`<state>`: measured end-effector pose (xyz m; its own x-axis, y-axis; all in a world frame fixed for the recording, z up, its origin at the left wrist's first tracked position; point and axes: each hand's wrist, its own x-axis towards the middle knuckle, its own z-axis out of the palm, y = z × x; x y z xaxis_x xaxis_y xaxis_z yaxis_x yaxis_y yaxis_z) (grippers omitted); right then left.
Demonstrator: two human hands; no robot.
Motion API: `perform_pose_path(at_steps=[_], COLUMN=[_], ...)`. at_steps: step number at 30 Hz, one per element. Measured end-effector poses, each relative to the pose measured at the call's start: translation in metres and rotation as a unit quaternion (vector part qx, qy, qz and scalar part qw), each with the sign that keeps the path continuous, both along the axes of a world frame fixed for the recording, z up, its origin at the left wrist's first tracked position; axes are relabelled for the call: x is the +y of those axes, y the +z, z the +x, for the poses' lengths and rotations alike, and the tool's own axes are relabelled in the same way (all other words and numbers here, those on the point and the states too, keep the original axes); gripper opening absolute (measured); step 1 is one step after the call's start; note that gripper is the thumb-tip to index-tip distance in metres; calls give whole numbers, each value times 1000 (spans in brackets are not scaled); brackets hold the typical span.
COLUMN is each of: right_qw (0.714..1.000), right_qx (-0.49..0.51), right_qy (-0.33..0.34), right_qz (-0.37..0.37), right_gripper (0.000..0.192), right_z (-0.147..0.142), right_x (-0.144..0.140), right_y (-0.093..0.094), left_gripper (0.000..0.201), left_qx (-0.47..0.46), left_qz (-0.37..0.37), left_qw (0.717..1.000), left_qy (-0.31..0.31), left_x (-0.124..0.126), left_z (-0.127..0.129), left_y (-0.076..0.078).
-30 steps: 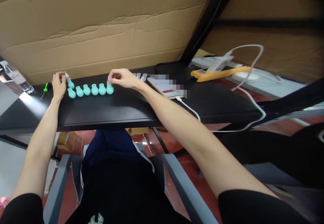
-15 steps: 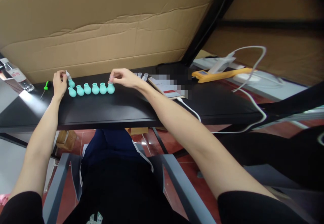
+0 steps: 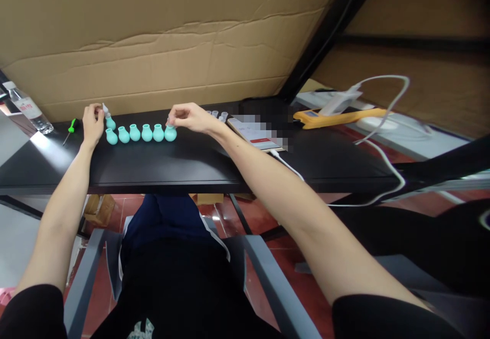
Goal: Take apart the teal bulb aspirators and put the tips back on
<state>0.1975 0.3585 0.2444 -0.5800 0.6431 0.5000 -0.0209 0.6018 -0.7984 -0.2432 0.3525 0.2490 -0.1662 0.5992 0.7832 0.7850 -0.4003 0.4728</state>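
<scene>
The right hand (image 3: 188, 116) pinches a clear fitting (image 3: 169, 123) atop the rightmost bulb (image 3: 170, 134); the left hand (image 3: 92, 123), beside the far-left nozzled bulb (image 3: 111, 123), grips indeterminably.

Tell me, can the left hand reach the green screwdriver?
Probably yes. The green screwdriver lies on the black table just left of the left hand, with nothing visible between them. The hand is right by the teal bulb with the nozzle; if gripping it, it may need to let go.

my worn kit: black top (image 3: 179, 283) with short black sleeves (image 3: 34, 308); pale green-and-white print (image 3: 141, 330) low on the front; navy trousers (image 3: 164, 221), white side stripe (image 3: 215, 235); fingers (image 3: 179, 110) bare.
</scene>
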Motion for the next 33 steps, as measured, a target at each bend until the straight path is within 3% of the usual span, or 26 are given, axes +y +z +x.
perform_pose_path(at_steps=[10,18,33], right_qw=[999,996,994], right_qx=[-20,-47,-57], right_qy=[9,-8,-26], right_qz=[36,70,94], right_gripper=[38,27,24], right_z=[3,3,3], right_x=[8,7,4], right_y=[-5,-5,-7], left_gripper=[72,75,74], left_qx=[39,44,40], left_qz=[29,41,34], left_qw=[999,998,999], left_qy=[-4,-1,-9], left_x=[8,4,13], left_z=[-5,-1,-8], left_y=[-6,-4,-10])
